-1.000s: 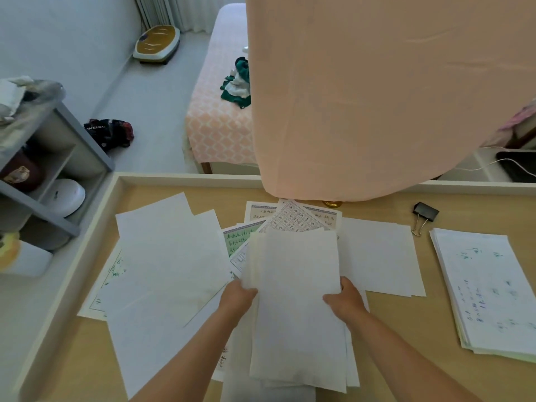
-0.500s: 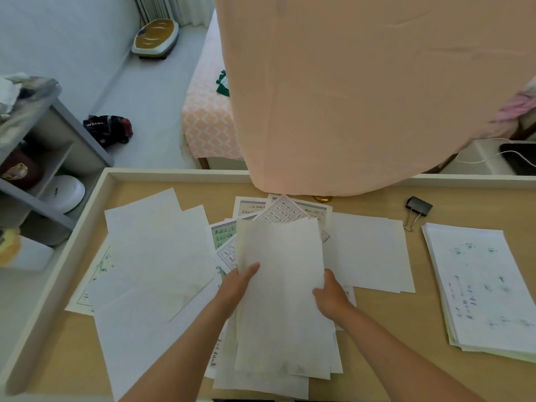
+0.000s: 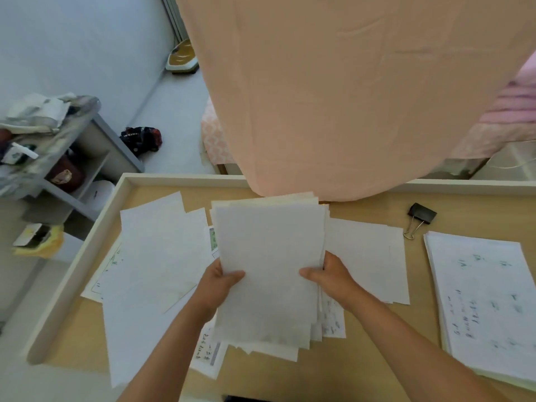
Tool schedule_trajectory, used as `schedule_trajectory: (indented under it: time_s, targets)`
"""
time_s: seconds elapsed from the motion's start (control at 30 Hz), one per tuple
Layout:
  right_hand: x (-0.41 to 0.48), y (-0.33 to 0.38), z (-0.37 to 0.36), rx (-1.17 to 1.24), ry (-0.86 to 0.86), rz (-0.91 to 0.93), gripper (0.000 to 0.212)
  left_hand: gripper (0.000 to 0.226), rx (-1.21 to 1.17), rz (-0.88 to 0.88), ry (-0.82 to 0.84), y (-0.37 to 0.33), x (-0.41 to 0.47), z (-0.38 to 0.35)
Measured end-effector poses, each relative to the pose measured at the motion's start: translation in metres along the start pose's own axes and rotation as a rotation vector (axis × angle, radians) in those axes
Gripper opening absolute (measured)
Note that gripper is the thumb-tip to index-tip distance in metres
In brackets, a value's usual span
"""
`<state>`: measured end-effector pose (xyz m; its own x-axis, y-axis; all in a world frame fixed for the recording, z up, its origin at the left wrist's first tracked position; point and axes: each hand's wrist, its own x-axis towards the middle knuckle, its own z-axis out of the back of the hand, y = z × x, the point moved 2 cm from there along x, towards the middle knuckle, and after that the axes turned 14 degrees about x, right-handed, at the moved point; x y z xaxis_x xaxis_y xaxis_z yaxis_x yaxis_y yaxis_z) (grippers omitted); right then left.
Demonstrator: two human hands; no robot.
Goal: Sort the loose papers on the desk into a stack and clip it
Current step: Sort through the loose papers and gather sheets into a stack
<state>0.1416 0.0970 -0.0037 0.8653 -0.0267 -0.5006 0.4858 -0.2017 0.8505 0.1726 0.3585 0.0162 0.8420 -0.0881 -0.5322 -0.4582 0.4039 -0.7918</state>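
Hands frame the job: left hand (image 3: 220, 285) and right hand (image 3: 327, 278) each pinch a side edge of a gathered sheaf of papers (image 3: 269, 271), thumbs on top, over the middle of the table (image 3: 362, 210). Loose sheets (image 3: 156, 256) lie spread beneath and on both sides of it. A black binder clip (image 3: 420, 217) sits near a separate stack (image 3: 481, 300) at far right. Light, floppy and apt to slide apart, the sheaf looks best held by both long edges.

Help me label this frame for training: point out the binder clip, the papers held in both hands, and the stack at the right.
binder clip (image 3: 422, 212): head view, on its black body.
held papers (image 3: 269, 256): head view, middle of the top sheet.
stack (image 3: 484, 303): head view, middle of its top sheet.
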Motion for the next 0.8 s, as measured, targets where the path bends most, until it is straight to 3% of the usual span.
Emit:
schedule_trajectory:
  time_s: [0.23, 0.3, 0.47, 0.57, 0.8]
  targets:
    - [-0.035, 0.077, 0.004, 0.070, -0.207, 0.324, 0.038, 0.017, -0.197, -0.194, -0.198, -0.074, -0.033, -0.018]
    - [-0.048, 0.087, 0.004, 0.082, -0.224, 0.393, 0.042, 0.024, -0.224, -0.249, -0.213, -0.087, -0.042, -0.022]
    - [-0.068, 0.075, 0.004, -0.017, -0.129, 0.359, 0.071, 0.052, -0.142, -0.256, -0.249, -0.078, -0.052, -0.032]
    - [-0.066, 0.060, 0.010, -0.038, -0.186, 0.330, 0.068, 0.069, -0.073, -0.261, -0.261, -0.069, -0.050, -0.031]
    - [-0.061, 0.054, -0.004, -0.008, -0.250, 0.325, 0.063, 0.052, -0.014, -0.398, -0.219, -0.077, -0.051, -0.027]
